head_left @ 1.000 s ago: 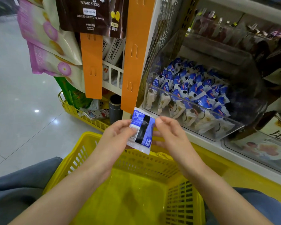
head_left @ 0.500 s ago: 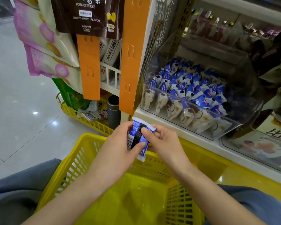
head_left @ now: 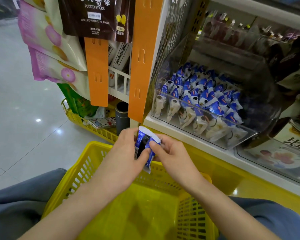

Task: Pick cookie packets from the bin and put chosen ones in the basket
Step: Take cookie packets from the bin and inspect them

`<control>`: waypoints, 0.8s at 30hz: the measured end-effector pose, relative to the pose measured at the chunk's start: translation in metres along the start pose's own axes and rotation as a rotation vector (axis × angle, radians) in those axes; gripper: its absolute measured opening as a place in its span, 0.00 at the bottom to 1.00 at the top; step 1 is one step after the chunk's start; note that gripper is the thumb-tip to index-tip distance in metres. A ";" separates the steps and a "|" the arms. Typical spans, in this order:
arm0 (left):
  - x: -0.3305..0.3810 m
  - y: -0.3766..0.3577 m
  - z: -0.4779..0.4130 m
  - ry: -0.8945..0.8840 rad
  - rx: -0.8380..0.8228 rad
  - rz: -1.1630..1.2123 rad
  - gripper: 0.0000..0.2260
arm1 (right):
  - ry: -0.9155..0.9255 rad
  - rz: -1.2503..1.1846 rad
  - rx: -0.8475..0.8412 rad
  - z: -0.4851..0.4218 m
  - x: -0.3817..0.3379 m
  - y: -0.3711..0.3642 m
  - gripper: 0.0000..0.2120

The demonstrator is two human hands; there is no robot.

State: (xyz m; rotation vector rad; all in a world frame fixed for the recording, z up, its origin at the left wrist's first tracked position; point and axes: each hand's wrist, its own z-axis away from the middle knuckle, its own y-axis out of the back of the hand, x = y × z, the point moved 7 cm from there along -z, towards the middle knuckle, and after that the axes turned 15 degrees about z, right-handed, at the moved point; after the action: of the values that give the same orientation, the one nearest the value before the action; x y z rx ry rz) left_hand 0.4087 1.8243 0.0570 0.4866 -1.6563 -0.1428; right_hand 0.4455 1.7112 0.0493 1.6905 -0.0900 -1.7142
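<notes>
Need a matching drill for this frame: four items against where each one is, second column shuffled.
1 blue-and-white cookie packet
2 yellow slatted plastic basket
3 clear plastic bin
4 brown potato-sticks bag

A hanging up top
B on the white shelf
C below the packet, nearest the camera
D pinched by left hand and right hand

Pairs: 1-D, 2-C, 3-B, 4-A

A left hand (head_left: 126, 153) and a right hand (head_left: 170, 153) pinch one small blue-and-white foil cookie packet (head_left: 145, 142) between them, upright above the far rim of the yellow slotted plastic basket (head_left: 93, 146). Both thumbs press on its front. A clear plastic bin (head_left: 206, 111), heaped with like packets, sits at the left end of the white shelf (head_left: 189, 138).
</notes>
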 end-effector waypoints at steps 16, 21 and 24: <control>0.005 0.011 -0.003 -0.034 0.069 -0.096 0.09 | 0.092 0.186 0.012 0.004 -0.008 -0.007 0.16; 0.000 0.013 -0.006 0.013 0.094 -0.011 0.10 | 0.107 0.216 -0.019 0.003 -0.008 -0.008 0.22; -0.002 0.005 -0.007 0.035 0.015 0.062 0.15 | 0.108 0.240 0.002 0.002 -0.008 -0.002 0.18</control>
State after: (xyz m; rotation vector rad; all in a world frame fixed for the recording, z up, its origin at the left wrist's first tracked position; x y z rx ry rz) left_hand 0.4145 1.8312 0.0587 0.4461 -1.6368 -0.0761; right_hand 0.4422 1.7163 0.0547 1.6963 -0.2345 -1.4447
